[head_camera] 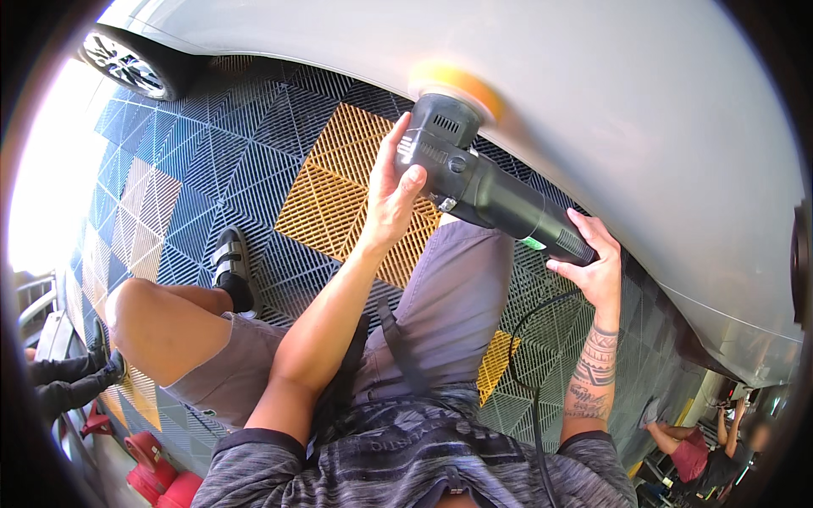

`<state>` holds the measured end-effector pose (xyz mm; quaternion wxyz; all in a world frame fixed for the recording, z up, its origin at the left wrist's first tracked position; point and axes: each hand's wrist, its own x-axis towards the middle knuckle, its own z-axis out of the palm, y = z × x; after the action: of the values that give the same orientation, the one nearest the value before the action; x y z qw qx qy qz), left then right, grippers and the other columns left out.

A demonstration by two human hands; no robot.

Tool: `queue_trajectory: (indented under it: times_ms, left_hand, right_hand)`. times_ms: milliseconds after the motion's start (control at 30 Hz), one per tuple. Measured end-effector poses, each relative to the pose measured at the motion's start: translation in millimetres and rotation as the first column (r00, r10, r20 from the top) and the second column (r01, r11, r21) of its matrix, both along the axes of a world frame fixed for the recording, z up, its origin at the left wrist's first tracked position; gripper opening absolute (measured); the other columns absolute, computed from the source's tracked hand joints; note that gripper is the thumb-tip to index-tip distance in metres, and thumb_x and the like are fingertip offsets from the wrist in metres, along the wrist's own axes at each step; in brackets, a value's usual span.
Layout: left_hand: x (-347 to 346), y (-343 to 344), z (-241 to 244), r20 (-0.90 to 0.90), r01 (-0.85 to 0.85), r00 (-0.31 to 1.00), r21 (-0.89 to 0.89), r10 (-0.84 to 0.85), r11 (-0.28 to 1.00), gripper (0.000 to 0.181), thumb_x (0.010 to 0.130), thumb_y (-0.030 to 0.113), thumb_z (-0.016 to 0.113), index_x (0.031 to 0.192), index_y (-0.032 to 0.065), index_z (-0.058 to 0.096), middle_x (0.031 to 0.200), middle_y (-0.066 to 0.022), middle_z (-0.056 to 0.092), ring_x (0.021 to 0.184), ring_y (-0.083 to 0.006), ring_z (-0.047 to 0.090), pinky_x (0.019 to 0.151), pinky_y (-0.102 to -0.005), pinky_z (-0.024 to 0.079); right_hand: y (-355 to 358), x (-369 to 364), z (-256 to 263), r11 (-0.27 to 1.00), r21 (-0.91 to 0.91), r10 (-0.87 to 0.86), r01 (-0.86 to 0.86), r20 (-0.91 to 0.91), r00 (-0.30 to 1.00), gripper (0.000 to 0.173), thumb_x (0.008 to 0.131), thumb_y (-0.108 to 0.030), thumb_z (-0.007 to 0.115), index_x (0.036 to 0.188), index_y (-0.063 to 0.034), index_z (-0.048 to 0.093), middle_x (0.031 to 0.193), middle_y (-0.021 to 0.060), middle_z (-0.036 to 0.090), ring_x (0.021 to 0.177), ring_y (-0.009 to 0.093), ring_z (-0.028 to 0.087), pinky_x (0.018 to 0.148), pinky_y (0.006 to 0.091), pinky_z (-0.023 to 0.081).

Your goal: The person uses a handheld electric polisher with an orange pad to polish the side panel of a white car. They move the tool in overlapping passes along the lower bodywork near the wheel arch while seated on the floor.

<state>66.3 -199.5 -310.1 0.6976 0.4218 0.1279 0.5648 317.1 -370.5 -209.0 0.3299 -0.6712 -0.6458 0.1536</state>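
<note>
A black electric car polisher (508, 190) lies slantwise across the view, its orange foam pad (457, 86) against the lower side of a silver-grey car body (603, 114). The pad's edge looks blurred. My left hand (394, 190) is closed around the polisher's head, thumb on the near side. The rear end of the body is in the grip of my right hand (591, 257). A black power cord (513, 343) hangs in a curve from near the rear end and runs down over my shirt.
A car wheel (127, 63) stands at the upper left. The floor is grey and yellow slatted tile (330, 197). Red containers (152, 470) are at the lower left, near another person's dark-clad legs (70, 387). Another person (698, 451) is low at the far right.
</note>
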Motion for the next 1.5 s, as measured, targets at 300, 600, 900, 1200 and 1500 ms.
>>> queue_trajectory:
  times_ms: [300,600,900,1200,1500]
  left_hand:
    - [-4.0,9.4,-4.7,0.064,-0.100,0.993,-0.036,0.102,0.994,0.069,0.097,0.042,0.061,0.147,0.0064,0.029,0.128,-0.0090,0.049,0.115,-0.0176,0.052,0.097,-0.0330,0.046]
    - [-19.3,26.3,4.9,0.110,-0.082,0.990,-0.054,0.088,0.995,0.068,0.096,0.042,0.062,0.146,0.0085,0.030,0.136,-0.0107,0.049,0.122,-0.0211,0.053,0.102,-0.0402,0.050]
    - [-33.1,43.7,11.1,0.060,-0.107,0.992,-0.097,0.113,0.990,0.074,0.093,0.049,0.063,0.145,0.0077,0.030,0.136,-0.0137,0.048,0.119,-0.0235,0.056,0.099,-0.0418,0.053]
    - [-47.0,62.9,15.5,0.032,-0.163,0.986,-0.079,0.166,0.983,0.076,0.091,0.052,0.064,0.144,0.0077,0.032,0.133,-0.0127,0.050,0.117,-0.0226,0.058,0.097,-0.0418,0.054]
    - [-58.3,78.1,21.7,0.053,-0.208,0.975,-0.138,0.217,0.968,0.073,0.089,0.049,0.068,0.141,0.0088,0.037,0.128,-0.0116,0.053,0.111,-0.0216,0.061,0.092,-0.0385,0.057]
  right_hand:
    - [17.9,-17.7,2.3,0.999,0.022,0.025,-0.025,0.006,1.000,0.080,0.054,0.001,0.087,0.130,-0.0089,0.063,0.109,0.0101,0.067,0.094,0.020,0.065,0.085,0.0316,0.053]
    - [35.7,-33.7,5.9,0.999,0.014,0.031,-0.031,-0.017,0.999,0.081,0.055,0.000,0.087,0.132,-0.0102,0.063,0.108,0.0095,0.066,0.092,0.020,0.066,0.084,0.0314,0.053]
    - [54.2,-49.0,9.5,0.999,0.006,0.032,-0.031,-0.033,0.999,0.082,0.056,-0.001,0.088,0.133,-0.0134,0.062,0.107,0.0087,0.066,0.091,0.019,0.065,0.084,0.0314,0.053]
    - [74.1,-63.6,6.2,0.998,0.041,0.058,-0.056,-0.040,0.998,0.081,0.058,-0.003,0.088,0.133,-0.0139,0.062,0.105,0.0090,0.067,0.091,0.020,0.066,0.084,0.0321,0.054]
    - [91.2,-76.9,11.9,0.998,-0.024,0.055,-0.056,-0.049,0.997,0.081,0.059,-0.001,0.087,0.135,-0.0089,0.060,0.110,0.0093,0.065,0.098,0.019,0.063,0.090,0.0306,0.049]
